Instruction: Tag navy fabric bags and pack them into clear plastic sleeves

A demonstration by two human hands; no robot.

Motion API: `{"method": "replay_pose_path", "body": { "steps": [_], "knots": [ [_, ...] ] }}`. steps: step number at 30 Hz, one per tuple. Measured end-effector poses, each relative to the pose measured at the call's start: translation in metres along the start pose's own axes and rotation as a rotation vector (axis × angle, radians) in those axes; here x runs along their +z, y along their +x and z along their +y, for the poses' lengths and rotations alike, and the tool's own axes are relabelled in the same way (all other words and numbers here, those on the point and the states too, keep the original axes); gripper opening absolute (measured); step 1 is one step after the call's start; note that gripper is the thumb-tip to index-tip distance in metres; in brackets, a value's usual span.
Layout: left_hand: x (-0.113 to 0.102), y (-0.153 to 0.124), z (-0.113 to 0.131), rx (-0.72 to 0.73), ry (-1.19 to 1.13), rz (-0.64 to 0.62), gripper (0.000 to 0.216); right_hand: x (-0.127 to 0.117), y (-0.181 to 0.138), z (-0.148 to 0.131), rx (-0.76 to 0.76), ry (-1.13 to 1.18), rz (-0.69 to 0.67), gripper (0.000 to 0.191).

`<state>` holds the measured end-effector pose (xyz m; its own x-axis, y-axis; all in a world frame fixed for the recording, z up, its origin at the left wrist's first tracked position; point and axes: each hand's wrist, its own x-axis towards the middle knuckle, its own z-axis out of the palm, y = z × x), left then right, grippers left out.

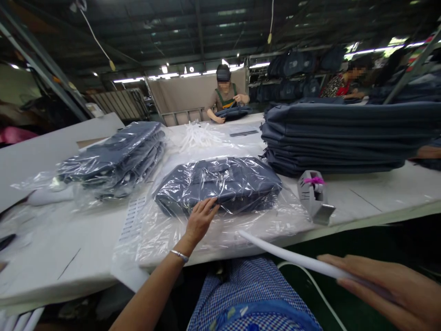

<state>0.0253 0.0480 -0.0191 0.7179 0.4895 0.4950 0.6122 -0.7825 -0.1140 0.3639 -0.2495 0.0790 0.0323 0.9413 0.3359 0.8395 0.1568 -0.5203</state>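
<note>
A dark blue fabric bag in clear plastic [237, 181] lies flat on the table in front of me. My left hand [203, 218] rests on its near edge, fingers stretched out over the plastic. At the lower right, my right hand [382, 285] is closed around a long white foam tube [285, 253]. The tube's far end points at the loose plastic near the table edge, and its near end is hidden in the hand. A grey tape dispenser [314, 195] with a pink band stands just right of the wrapped bag.
Wrapped bags [113, 156] are piled at the left, and a tall stack of unwrapped dark blue bags [337, 138] fills the right. White strips [200, 136] lie in a heap behind. Across the table a co-worker [225, 94] handles a dark item. White tubes [25, 319] show at lower left.
</note>
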Motion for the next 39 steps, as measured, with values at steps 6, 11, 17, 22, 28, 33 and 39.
{"method": "replay_pose_path", "body": {
  "steps": [6,11,17,22,28,33,39],
  "knots": [
    [-0.05,0.047,-0.016,-0.208,-0.176,-0.1,0.04,0.046,0.047,-0.059,-0.156,-0.105,-0.238,0.033],
    [-0.088,0.095,-0.032,-0.249,-0.31,-0.284,0.033,0.111,0.087,-0.125,-0.284,-0.228,-0.283,0.035],
    [-0.107,0.128,-0.044,-0.136,-0.348,-0.421,0.038,0.164,0.099,-0.19,-0.439,-0.204,-0.391,0.023],
    [-0.115,0.13,-0.037,-0.1,-0.113,-0.408,0.036,0.174,0.1,-0.224,-0.572,-0.099,-0.362,0.018],
    [-0.128,0.121,-0.042,-0.058,-0.05,-0.367,0.045,0.163,0.142,-0.162,-0.306,-0.27,-0.349,0.024],
    [-0.131,0.117,-0.048,-0.022,-0.136,-0.422,0.042,0.188,0.17,-0.084,-0.313,-0.321,-0.221,0.029],
    [-0.108,0.106,-0.041,-0.035,-0.337,-0.447,0.04,0.24,0.201,-0.067,-0.456,-0.259,-0.114,0.028]
  ]
}}
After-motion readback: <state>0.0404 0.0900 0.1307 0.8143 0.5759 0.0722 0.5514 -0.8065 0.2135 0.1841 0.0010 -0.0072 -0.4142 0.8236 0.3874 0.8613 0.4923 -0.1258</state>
